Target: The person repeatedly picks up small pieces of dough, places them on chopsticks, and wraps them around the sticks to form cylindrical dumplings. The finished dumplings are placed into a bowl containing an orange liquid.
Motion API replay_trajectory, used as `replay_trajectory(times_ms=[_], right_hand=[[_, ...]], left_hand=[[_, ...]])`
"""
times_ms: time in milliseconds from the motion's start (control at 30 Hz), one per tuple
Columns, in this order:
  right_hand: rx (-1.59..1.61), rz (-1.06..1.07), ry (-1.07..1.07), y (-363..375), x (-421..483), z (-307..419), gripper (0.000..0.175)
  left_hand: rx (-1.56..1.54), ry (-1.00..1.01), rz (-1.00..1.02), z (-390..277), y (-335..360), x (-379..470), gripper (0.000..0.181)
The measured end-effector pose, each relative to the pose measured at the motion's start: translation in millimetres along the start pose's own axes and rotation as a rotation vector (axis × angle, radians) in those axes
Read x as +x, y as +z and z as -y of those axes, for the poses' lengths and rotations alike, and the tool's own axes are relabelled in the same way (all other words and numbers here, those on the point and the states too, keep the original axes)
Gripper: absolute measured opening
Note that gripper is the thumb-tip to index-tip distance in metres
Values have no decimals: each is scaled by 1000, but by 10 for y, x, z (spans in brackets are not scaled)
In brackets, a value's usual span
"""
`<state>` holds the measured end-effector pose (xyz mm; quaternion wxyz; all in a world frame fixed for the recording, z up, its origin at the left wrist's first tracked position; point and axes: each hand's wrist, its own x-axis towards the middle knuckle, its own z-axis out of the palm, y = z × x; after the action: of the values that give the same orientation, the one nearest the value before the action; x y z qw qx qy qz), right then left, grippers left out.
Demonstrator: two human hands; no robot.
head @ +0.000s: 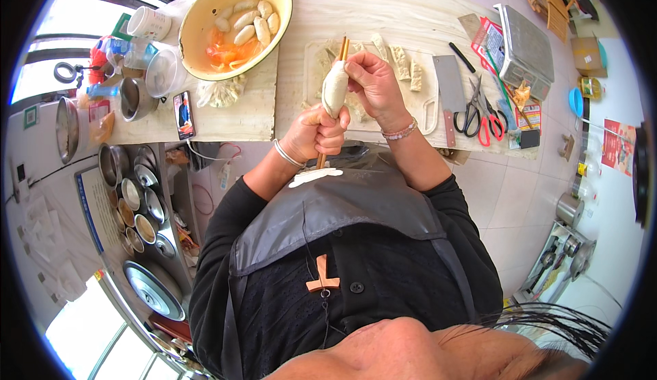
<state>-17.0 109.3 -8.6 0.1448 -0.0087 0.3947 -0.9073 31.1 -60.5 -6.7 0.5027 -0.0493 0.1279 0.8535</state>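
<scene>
My left hand [324, 129] is closed around a pair of wooden chopsticks [344, 47] and the lower end of a pale, dough-like roll [336, 85] wound about them. The chopstick tips stick out above the roll, and their other ends show below my fist. At the roll's upper end, the thumb and fingers of my right hand [375, 78] pinch it beside the chopsticks. Beneath both hands lies a white cutting board [418, 110] bearing several pale, rough strips [399, 63]; my hands and the roll cover part of it.
A yellow enamel basin [191, 36] at the upper left holds several pale rolls [247, 20] and something orange. Right of the board lie a cleaver [445, 83], black-handled scissors [469, 113] and red-handled scissors [491, 123], then a metal scale [526, 46]. A phone [184, 115] stands near the table's front edge.
</scene>
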Motion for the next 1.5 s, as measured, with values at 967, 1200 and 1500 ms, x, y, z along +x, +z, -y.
replay_trajectory(times_ms=[967,1200,1500], right_hand=[[-442,60,168,666,207,381,18],[-325,231,290,397,-108,196,27],[-584,293,517,426,-338,-28,25]], left_hand=[[1273,632,-549,-814,545,-157,19],[794,503,-24,-951,446,-154,11],[347,691,61,-800,-27,197,16]])
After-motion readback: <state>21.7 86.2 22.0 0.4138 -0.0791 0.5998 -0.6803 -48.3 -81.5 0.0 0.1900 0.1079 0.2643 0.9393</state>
